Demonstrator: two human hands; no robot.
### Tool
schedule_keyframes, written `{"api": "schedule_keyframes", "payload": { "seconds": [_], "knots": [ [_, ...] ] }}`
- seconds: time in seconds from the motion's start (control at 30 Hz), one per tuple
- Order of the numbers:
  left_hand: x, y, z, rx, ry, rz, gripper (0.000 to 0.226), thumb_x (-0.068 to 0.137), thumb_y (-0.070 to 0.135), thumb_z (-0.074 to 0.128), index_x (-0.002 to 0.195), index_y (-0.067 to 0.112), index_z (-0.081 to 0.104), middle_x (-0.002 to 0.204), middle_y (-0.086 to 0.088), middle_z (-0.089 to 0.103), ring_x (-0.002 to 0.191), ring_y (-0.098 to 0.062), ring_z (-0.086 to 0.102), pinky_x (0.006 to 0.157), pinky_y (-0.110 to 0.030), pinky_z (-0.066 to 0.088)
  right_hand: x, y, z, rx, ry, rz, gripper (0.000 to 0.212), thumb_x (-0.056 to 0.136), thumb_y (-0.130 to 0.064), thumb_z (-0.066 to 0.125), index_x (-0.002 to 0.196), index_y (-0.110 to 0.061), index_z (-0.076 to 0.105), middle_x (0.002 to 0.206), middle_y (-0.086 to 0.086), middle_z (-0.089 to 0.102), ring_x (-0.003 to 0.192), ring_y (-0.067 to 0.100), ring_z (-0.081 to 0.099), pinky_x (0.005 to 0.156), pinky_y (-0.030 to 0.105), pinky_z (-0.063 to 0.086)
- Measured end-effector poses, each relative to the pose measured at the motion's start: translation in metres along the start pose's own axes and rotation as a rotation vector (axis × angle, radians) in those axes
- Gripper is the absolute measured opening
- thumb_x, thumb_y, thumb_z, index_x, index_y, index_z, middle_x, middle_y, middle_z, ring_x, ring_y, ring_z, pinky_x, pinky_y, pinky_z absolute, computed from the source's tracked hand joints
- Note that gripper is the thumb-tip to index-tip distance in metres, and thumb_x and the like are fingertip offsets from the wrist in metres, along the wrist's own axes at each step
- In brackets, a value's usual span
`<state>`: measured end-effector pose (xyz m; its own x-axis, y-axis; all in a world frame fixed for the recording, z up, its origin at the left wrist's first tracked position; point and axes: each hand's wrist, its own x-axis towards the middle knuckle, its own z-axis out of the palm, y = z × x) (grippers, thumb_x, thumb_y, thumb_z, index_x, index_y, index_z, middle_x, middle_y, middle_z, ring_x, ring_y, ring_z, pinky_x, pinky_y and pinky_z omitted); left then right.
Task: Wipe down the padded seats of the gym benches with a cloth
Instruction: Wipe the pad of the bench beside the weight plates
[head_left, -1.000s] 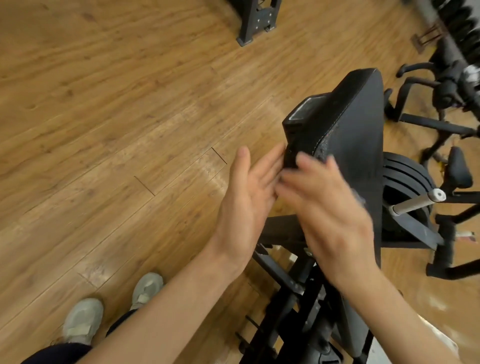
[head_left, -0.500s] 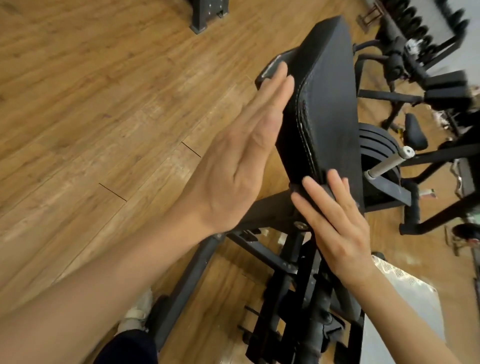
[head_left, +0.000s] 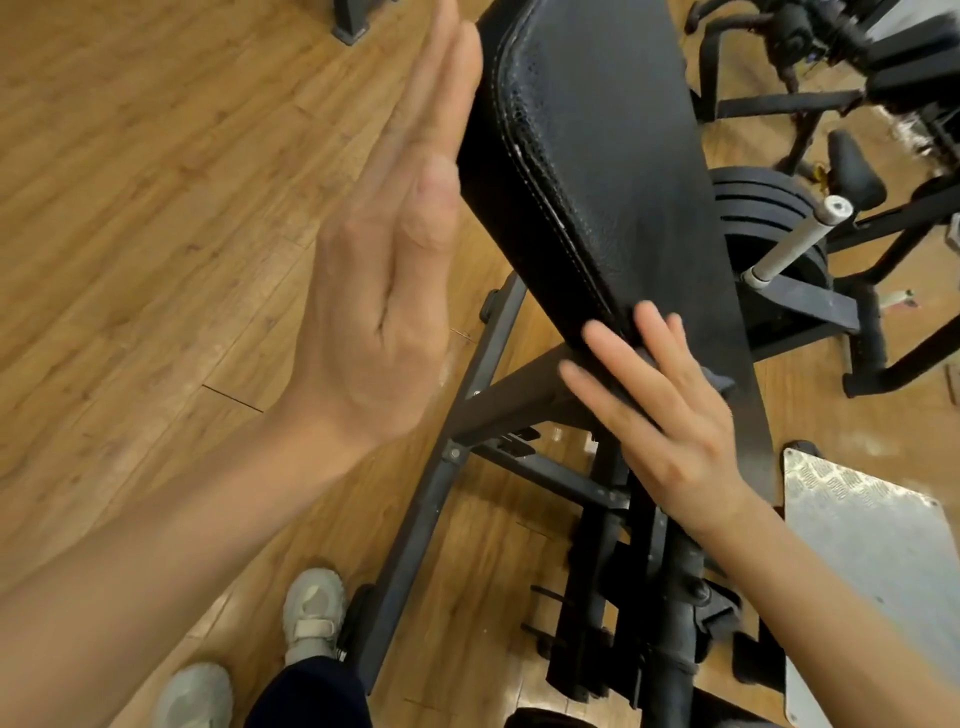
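**Both palms on the bench pad, no cloth in sight**

Nearest the camera, two pale sneakers (head_left: 311, 618) stand on the wood plank floor (head_left: 156, 234) beside the bench's steel frame (head_left: 447, 467), which puts the person close enough to reach the whole cushion. To the right lies a diamond-plate footplate (head_left: 872, 545).

The right hand (head_left: 670, 415) lies flat on the lower end of the padded seat (head_left: 613, 171), fingers straight and spread, pressing rather than gripping — probably steadying the pad or smoothing its bottom edge. A dark scrap shows just under its fingertips; whether that is a cloth or part of the bench cannot be told.

The left hand (head_left: 384, 291) is held upright against the pad's left side wall, fingers straight and together, holding nothing. The flat palm suits running along the stitched seam.

The black, textured seat rises at a tilt away from the person. Beyond it, stacked weight plates (head_left: 758, 218) sit on a sleeve, with more dark equipment behind.
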<state>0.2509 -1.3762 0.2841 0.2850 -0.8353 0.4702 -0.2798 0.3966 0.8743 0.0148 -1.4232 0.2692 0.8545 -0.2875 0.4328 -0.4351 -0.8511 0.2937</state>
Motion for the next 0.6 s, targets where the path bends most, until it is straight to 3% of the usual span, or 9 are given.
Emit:
{"api": "schedule_keyframes", "payload": {
  "seconds": [0.1,0.17,0.23,0.4,0.6],
  "knots": [
    [0.000,-0.001,0.004,-0.002,0.030,-0.007,0.049,0.105,0.006,0.014,0.149,-0.012,0.027,0.160,-0.021,0.027,0.152,-0.023,0.021,0.122,-0.025,0.016,0.074,-0.012,0.006,0.021,0.229,-0.058,0.029,0.093,-0.001,0.066,0.121,-0.007,0.067,0.135,0.013,0.057,0.126,0.036,0.050,0.107,0.051,0.042],
    [0.000,-0.001,0.006,-0.048,0.023,-0.027,0.053,0.104,0.012,0.013,0.149,-0.011,0.027,0.160,-0.020,0.027,0.153,-0.021,0.021,0.123,-0.028,0.016,0.101,-0.018,0.006,0.070,0.293,-0.044,0.021,0.093,-0.001,0.066,0.113,-0.004,0.070,0.129,0.014,0.058,0.124,0.037,0.053,0.104,0.051,0.046],
    [0.001,0.000,0.006,-0.075,0.030,-0.043,0.055,0.104,0.015,0.011,0.150,-0.011,0.027,0.161,-0.019,0.027,0.153,-0.019,0.021,0.123,-0.029,0.016,0.088,-0.015,0.003,0.082,0.259,-0.008,0.022,0.094,-0.001,0.065,0.116,-0.004,0.069,0.132,0.017,0.057,0.128,0.037,0.049,0.106,0.051,0.044],
    [-0.002,0.008,0.000,-0.024,0.024,-0.088,0.050,0.106,0.011,0.013,0.151,-0.006,0.028,0.162,-0.014,0.028,0.152,-0.013,0.022,0.121,-0.020,0.016,-0.021,0.008,-0.015,0.109,-0.157,0.065,0.046,0.098,0.003,0.053,0.141,-0.013,0.044,0.155,0.007,0.029,0.146,0.035,0.025,0.117,0.054,0.028],
    [-0.001,0.021,-0.001,-0.078,0.010,-0.201,0.052,0.106,0.016,0.014,0.152,-0.001,0.030,0.162,-0.006,0.029,0.150,-0.006,0.023,0.121,-0.021,0.018,0.109,-0.012,-0.009,0.229,0.126,-0.008,0.028,0.096,-0.002,0.062,0.123,-0.006,0.065,0.140,0.018,0.048,0.134,0.037,0.042,0.111,0.050,0.040]
  ]
}}
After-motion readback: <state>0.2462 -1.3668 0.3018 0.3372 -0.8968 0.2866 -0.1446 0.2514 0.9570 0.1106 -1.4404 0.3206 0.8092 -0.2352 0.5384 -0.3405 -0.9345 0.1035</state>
